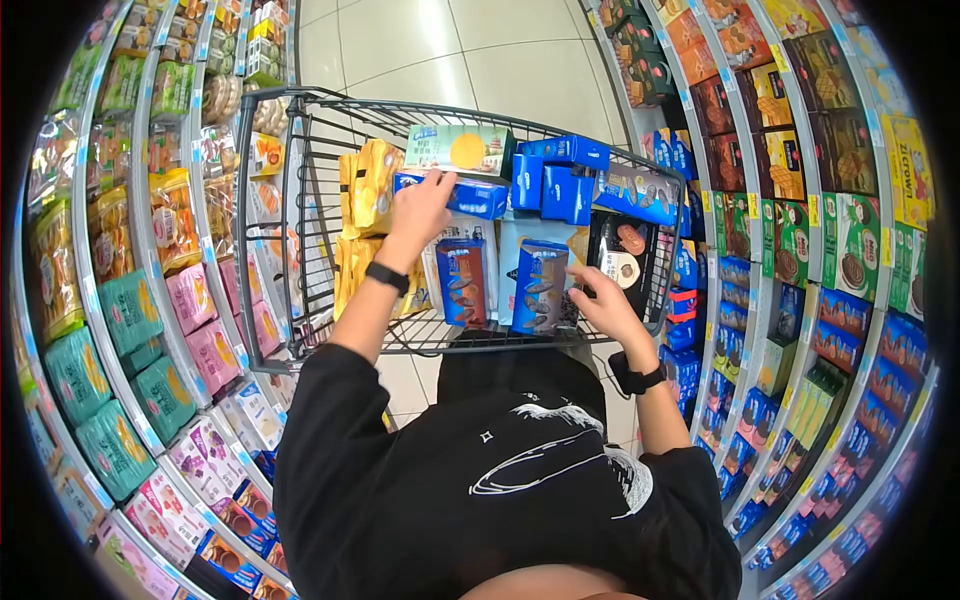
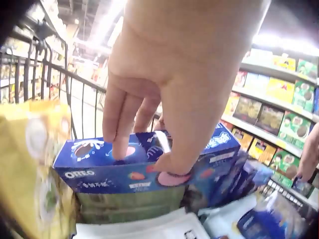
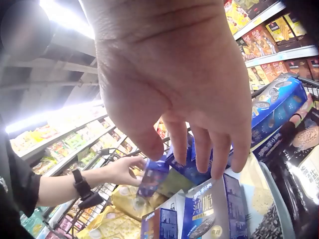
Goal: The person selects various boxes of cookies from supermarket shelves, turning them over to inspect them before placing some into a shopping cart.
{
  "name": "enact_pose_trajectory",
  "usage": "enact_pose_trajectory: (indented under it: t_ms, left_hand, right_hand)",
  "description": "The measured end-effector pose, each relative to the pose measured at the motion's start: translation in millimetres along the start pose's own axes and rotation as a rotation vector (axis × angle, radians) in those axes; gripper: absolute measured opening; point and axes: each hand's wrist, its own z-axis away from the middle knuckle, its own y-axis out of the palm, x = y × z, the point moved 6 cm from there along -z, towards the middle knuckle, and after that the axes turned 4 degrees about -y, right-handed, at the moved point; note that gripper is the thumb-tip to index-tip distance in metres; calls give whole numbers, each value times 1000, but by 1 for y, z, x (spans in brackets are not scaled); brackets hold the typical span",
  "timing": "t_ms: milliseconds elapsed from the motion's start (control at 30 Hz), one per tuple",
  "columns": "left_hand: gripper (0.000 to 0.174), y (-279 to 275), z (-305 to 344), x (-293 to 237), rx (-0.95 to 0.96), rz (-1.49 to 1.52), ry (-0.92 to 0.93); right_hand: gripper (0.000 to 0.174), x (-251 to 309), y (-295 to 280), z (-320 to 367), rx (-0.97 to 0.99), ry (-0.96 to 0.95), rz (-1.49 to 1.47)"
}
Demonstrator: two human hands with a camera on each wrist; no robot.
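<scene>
My left hand (image 1: pixel 422 212) pinches a blue Oreo biscuit box (image 1: pixel 480 199) lying near the cart's middle. In the left wrist view, fingers press its top while the thumb meets the front face with the pink biscuit picture. Behind it stands a pale green box (image 1: pixel 428 142). My right hand (image 1: pixel 612 310) hovers with loosely bent fingers and holds nothing, just right of a blue-grey Oreo thins box (image 1: pixel 543 280). A blue and brown Oreo box (image 1: pixel 464 290) stands left of that one. Yellow bags (image 1: pixel 378 180) fill the cart's left side.
The shopping cart's wire basket (image 1: pixel 450 345) surrounds the goods. More blue boxes (image 1: pixel 566 193) and a black bag (image 1: pixel 603 240) occupy its right part. Stocked shelves (image 1: pixel 735 240) line both sides of the aisle, with tiled floor (image 1: pixel 450 50) ahead.
</scene>
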Motion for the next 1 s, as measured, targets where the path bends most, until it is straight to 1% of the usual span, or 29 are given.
enact_pose_trajectory:
  t_ms: [33,100,133,167,200,233,267,300,333,367,400,433,467,500,567,633,667,700,767,800,833,900,967,1000]
  left_hand:
    - [40,-24,5,-9,27,18,26]
    - [41,-60,14,-27,46,33,48]
    - [41,-70,21,-43,119,83,125]
    - [40,-74,27,-58,190,132,202]
    - [40,-74,31,-71,235,183,227]
    - [40,-72,35,-84,280,233,251]
    - [40,-68,38,-97,322,309,288]
    - [44,-61,40,-106,359,352,308]
    - [46,-51,41,-111,401,380,318]
    - [47,-42,42,-114,444,409,330]
    - [47,-35,40,-111,443,409,333]
    - [50,-24,34,-108,538,599,301]
    - [52,-16,27,-106,636,793,269]
    - [58,-7,17,-96,686,797,112]
    - [69,-1,-14,-81,274,609,-51]
    - [80,3,-35,-83,82,513,-183]
    - [87,10,-43,-89,97,507,-182]
    - [87,22,-47,-94,99,510,-173]
    - [87,49,-51,-103,169,347,-154]
    - [85,55,-50,-101,251,423,-202]
    - [85,57,-51,-99,250,426,-191]
    - [83,62,-48,-84,267,496,-300]
    - [76,47,-43,-74,169,508,-259]
    - [75,34,-39,-71,97,533,-231]
  right_hand:
    - [43,5,2,-1,2,-2,2]
    - [62,29,1,-6,-168,-106,-200]
    - [62,46,2,-7,-163,-110,-199]
    - [69,71,-1,-8,-157,-184,-209]
    - [77,86,-1,-8,-149,-256,-220]
    - [77,86,0,-10,-143,-262,-223]
    - [74,92,1,-12,-127,-365,-78]
    - [71,99,3,-13,-114,-464,69]
    - [71,98,1,-12,-113,-468,68]
    - [66,92,-5,-10,-137,-418,73]
    - [61,85,-12,-6,-162,-365,78]
    - [56,79,-18,-3,-191,-308,84]
    - [54,79,-25,4,-248,-322,113]
    - [54,76,-29,10,-255,-311,119]
    - [55,66,-37,21,-294,-263,140]
    - [55,61,-39,30,-325,-260,143]
    - [55,59,-40,34,-347,-227,108]
    - [55,56,-41,38,-367,-192,73]
    - [55,49,-39,44,-382,-158,46]
    - [56,49,-39,47,-392,-161,76]
    - [56,49,-39,49,-403,-164,106]
    - [57,46,-41,56,-417,-154,89]
    - [58,37,-45,64,-452,-108,12]
    - [58,34,-49,69,-486,-116,-1]
